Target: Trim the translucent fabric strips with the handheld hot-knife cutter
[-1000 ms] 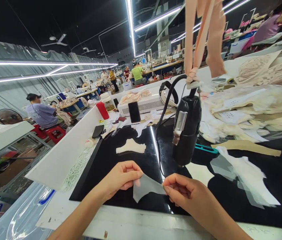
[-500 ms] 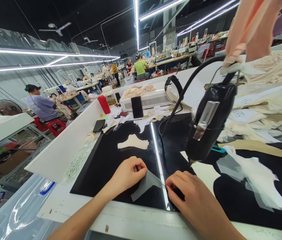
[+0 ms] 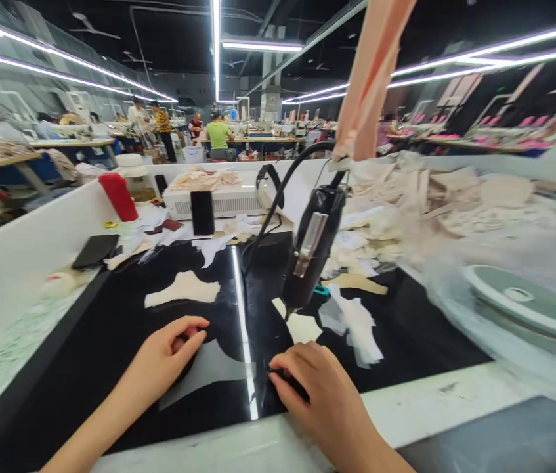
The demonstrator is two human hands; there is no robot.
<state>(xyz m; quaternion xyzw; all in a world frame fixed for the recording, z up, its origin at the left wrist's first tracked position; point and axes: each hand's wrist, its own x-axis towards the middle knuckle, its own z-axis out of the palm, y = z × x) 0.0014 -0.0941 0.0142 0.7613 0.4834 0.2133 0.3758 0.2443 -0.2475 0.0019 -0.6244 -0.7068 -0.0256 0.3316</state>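
Observation:
A thin translucent grey piece (image 3: pixel 211 369) with a curved outline lies on the black work surface (image 3: pixel 110 341) between my hands. My left hand (image 3: pixel 172 348) is at its upper left edge, thumb and forefinger bent toward each other with a small gap and nothing visible between them. Just beyond the piece's right end is my right hand (image 3: pixel 320 387), fingers curled and tips slightly apart, holding nothing that I can see. Ahead of the left hand lies a cream cut piece (image 3: pixel 182 290). A black handheld tool (image 3: pixel 311 246) hangs nose down over a pale cut piece (image 3: pixel 304 327).
White and translucent pieces (image 3: pixel 356 325) lie to the right, beside teal-handled scissors or a similar tool (image 3: pixel 321 290). Behind are a phone (image 3: pixel 202 213), a white vented box (image 3: pixel 228 203) and a red object (image 3: pixel 119 197). A bagged round green-grey object (image 3: pixel 528 299) stands right.
Both hands have come off the translucent piece, which they pinched at its edges before; it now lies flat. The camera view has turned to the right.

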